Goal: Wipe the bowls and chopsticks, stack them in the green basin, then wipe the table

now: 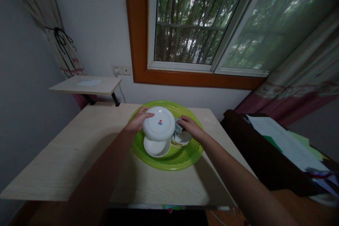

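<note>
At left, a small raised shelf (102, 80) is mounted on the bench (106, 155). The rim of a white plate (159, 123) is gripped by the left hand (139, 119), thumb on the underside; the plate is tilted, its marked base exposed, above a green basket (169, 167) resting on the bench. Below the plate, a white dish (157, 148) is seen in the basket. To its right, chopsticks (176, 145) and a bowl (184, 139) are partly covered. A grey cloth (178, 127) is pinched in the right hand (189, 126), near the plate's right edge.
</note>
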The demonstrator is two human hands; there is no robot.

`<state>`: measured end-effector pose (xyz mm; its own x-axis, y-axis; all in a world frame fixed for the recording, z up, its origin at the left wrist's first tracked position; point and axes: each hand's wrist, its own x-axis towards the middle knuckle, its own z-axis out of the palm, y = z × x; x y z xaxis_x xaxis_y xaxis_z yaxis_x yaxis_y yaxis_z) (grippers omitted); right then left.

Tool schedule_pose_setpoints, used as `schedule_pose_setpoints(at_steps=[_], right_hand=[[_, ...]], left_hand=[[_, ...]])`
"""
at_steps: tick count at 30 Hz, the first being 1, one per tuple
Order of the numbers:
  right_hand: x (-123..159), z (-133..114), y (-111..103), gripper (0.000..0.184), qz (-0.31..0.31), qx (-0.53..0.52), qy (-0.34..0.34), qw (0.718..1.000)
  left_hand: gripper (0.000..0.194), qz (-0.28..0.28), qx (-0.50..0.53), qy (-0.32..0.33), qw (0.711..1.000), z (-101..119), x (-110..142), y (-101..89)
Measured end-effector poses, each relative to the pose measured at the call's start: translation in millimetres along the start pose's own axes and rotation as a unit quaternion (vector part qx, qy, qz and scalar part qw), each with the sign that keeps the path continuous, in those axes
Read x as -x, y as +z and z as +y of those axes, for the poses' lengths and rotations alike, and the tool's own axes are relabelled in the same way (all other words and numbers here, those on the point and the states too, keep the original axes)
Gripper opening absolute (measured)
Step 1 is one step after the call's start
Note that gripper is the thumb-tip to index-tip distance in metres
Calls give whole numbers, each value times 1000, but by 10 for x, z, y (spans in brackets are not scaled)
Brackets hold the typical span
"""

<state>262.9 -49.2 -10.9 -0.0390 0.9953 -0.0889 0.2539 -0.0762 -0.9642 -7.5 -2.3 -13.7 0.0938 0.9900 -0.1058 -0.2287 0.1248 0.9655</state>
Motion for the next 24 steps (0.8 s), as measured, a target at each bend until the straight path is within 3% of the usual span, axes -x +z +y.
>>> schedule_pose_setpoints(at_steps=[8, 16, 21, 24], right_hand=[[-6, -3, 13, 24, -8, 14, -13, 1000], [28, -34, -11, 27, -9, 112, -88, 990], [106, -99, -4, 29, -90, 112, -119, 983], [154, -151, 17, 30, -135, 97, -114, 979]], left_hand=[[60, -5, 10, 32, 999, 3, -14, -53], [57, 38, 26, 48, 998, 81, 28, -23], [53, 97, 50, 42, 993, 139, 36, -3], [50, 98, 67, 44, 992, 136, 15, -18]])
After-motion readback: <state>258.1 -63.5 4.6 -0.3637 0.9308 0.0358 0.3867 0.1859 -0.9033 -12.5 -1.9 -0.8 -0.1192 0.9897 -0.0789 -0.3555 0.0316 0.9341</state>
